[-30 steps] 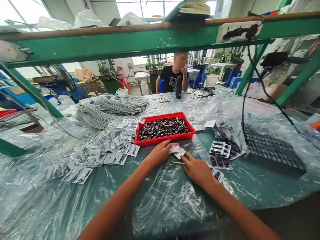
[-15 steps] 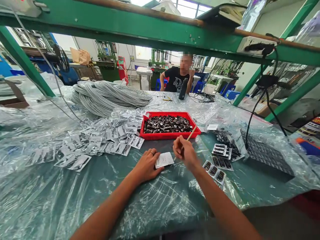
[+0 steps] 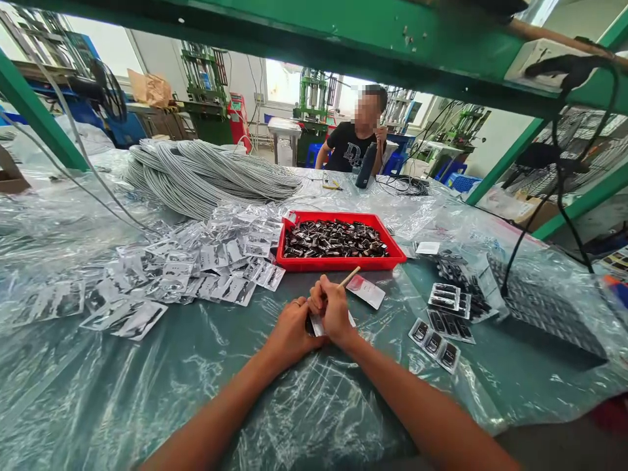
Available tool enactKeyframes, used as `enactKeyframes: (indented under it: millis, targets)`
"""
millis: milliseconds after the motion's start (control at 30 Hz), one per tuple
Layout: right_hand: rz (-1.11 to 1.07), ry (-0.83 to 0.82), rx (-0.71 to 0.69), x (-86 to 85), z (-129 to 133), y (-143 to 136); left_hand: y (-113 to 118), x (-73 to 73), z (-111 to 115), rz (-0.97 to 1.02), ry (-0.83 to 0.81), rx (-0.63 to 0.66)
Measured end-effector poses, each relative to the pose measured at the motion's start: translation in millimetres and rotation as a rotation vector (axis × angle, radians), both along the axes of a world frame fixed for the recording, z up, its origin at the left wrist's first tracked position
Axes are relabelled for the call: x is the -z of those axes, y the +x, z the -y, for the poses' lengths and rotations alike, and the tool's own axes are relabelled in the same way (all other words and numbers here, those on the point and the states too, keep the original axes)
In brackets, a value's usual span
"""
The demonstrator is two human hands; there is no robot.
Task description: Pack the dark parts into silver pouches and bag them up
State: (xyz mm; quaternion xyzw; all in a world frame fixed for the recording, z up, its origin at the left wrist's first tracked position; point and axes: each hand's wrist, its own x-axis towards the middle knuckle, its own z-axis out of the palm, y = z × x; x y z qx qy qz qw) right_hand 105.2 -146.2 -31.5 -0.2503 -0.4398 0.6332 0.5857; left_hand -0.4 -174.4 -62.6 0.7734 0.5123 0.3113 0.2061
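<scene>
My left hand (image 3: 290, 330) rests on the plastic-covered table, its fingers against the left edge of a small white card (image 3: 318, 325). Over that card is my right hand (image 3: 333, 311), closed round a thin wooden stick (image 3: 350, 277) that slants up to the right. My two hands nearly touch and hide much of the card. A second card, white with a pinkish-red end (image 3: 366, 290), lies just right of my right hand. Behind them stands a red tray (image 3: 338, 263) full of small dark shiny pieces (image 3: 336, 239).
Silvery packets (image 3: 196, 265) are heaped at the left, before a grey cable coil (image 3: 206, 180). Blister strips (image 3: 434, 345) and a patterned box (image 3: 549, 314) lie right. Black cables hang from a green beam (image 3: 343, 49). A person (image 3: 350, 144) sits opposite, near a dark bottle (image 3: 366, 167).
My right hand has moved left with the stick, onto the card beside my left hand. The card with the pinkish-red end now shows. The view has shifted slightly.
</scene>
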Motion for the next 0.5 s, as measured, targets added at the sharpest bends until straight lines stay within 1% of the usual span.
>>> enactKeyframes:
  millis: [67, 200, 333, 400, 500]
  targets:
    - [0.043, 0.038, 0.031, -1.1, 3, 1, 0, -0.8, 1, 0.002, -0.005, 0.002]
    - [0.093, 0.059, 0.088, -0.5, 4, 6, 0, -4.4, 4, -0.012, -0.044, -0.021]
    - [0.154, 0.147, 0.122, 10.8, 2, 5, 1, -5.3, 4, 0.015, -0.026, -0.020]
    - [0.175, 0.196, 0.116, 16.7, 2, 3, 2, -4.4, 3, 0.042, -0.011, -0.001]
    - [0.197, 0.183, 0.098, 19.8, 1, 0, 2, -2.5, 2, 0.065, 0.000, -0.002]
